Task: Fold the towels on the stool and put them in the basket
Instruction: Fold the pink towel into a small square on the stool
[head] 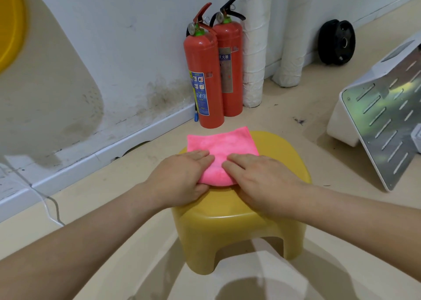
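While the right hand [262, 181] presses towel [223, 142], an extinguisher [227, 76] reads 灭火器.

The towel [222, 149] is plain bright pink and the stool [227, 231] mustard yellow. At top centre, two fire extinguishers [202, 81] are red with green necks, black hoses and a blue-and-yellow label. The wall [114, 49] is white with grey-brown stains, and the floor [284, 117] is beige.
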A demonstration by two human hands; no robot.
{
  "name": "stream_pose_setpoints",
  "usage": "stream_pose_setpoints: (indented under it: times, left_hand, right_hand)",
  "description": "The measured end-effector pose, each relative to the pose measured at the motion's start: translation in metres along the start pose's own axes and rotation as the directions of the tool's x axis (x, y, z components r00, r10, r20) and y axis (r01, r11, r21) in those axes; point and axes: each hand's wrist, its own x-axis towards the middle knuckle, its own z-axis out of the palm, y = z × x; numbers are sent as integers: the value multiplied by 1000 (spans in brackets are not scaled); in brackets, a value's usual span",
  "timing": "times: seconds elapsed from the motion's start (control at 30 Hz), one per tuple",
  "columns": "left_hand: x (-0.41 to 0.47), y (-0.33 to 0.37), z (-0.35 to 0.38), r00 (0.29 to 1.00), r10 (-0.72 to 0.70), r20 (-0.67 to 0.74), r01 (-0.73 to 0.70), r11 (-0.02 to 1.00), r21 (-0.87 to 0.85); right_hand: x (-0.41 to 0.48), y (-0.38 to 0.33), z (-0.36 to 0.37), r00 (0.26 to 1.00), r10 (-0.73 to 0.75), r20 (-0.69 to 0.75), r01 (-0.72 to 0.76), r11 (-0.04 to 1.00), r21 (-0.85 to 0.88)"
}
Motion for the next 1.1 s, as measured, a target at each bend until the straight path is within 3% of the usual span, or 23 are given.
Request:
stream_pose_setpoints:
  times: [0.07,0.27,0.43,0.57,0.6,0.73,0.87,0.93,1.1]
  left_hand:
    - [-2,-4,-12,999,19,41,-16,997,-77]
    - [-1,-17,-32,970,20,243,-4,998,-69]
    - [-2,-18,-39,950,-37,311,105,973,-204]
    - [-2,-33,-39,935,-152,320,297,828,-475]
    - [-2,-36,-38,930,-174,323,329,784,-526]
    - [1,-42,-29,903,-306,302,430,612,-664]
    - [8,-37,-14,856,-462,233,460,474,-751]
    - [10,-33,-5,823,-552,133,445,482,-755]
    - [16,-30,9,812,-572,-117,414,706,-575]
  right_hand:
    - [-1,5,-2,998,53,13,-53,999,2]
    - [3,6,-24,988,-85,132,101,987,-121]
    - [2,6,-36,957,-35,287,16,997,69]
    - [2,2,-20,990,-138,-2,138,988,62]
    - [4,4,-21,990,-142,-12,143,983,117]
    - [17,21,-28,990,36,133,-92,893,440]
    - [32,30,-15,955,261,140,-292,751,593]
    - [38,31,-8,926,347,150,-364,710,602]
    - [48,26,0,898,408,165,-432,750,501]
